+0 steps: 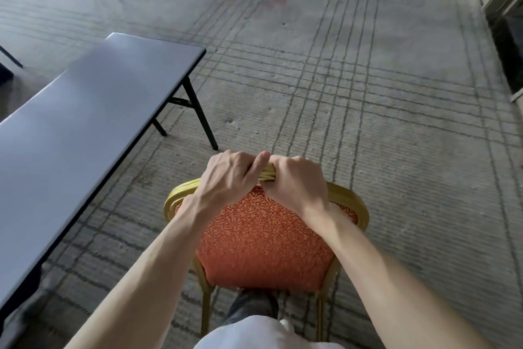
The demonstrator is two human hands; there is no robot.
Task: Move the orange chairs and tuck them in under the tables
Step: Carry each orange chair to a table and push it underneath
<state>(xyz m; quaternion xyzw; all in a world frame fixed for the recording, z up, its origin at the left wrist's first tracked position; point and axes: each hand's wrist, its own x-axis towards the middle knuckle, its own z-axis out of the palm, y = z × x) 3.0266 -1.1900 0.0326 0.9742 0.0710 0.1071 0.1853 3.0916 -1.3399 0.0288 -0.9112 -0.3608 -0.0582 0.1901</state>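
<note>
Two hands clamp the top rail of the orange-patterned, gold-framed chair (263,241), left hand (229,176) and right hand (297,181) close together at its middle. It stands on the carpet (368,122) beside the long grey tabletop (93,99), untucked. I'd widen that grip before swinging it past the black table leg (201,119).

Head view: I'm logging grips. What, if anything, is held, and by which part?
The left hand and right hand both grip the orange patterned, gold-framed chair at the top rail of its backrest.
</note>
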